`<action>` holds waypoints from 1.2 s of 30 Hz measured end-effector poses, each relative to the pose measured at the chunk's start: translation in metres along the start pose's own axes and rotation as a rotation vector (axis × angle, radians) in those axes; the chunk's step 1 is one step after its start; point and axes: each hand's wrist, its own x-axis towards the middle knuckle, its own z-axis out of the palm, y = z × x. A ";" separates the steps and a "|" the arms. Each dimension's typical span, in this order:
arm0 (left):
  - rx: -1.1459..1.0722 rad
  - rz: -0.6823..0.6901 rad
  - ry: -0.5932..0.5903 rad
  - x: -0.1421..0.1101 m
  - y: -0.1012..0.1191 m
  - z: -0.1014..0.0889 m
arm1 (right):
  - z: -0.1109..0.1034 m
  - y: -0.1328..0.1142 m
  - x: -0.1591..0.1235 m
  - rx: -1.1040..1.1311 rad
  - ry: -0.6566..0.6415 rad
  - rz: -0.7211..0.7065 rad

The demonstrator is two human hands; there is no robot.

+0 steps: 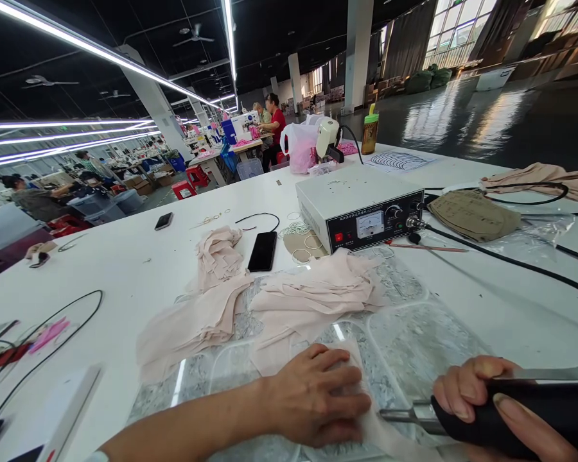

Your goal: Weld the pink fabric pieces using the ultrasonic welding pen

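Observation:
My left hand (318,394) lies over a strip of pale pink fabric (390,437), its fingers stretched and pressing the cloth down on a grey marbled mat (419,333). In my right hand (486,391) is a black ultrasonic handpiece (549,410). Its narrow metal tip (397,415) points left and meets the fabric edge close to my left fingers; the exact contact is hard to see. Beyond my left hand lie a pile of pink fabric pieces (313,292), a second stack (192,321) to its left, and a crumpled bundle (218,256) behind.
Behind the mat stands a control box (356,205) with a dial and a thick cable (501,253) running right. A black phone (262,251), olive fabric pieces (476,215), a plastic bag (301,146) and a bottle (370,131) are on the white table (125,256). People work farther back.

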 end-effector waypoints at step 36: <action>-0.046 -0.004 -0.018 -0.002 0.001 0.004 | 0.039 -0.004 0.011 -0.144 0.236 -0.089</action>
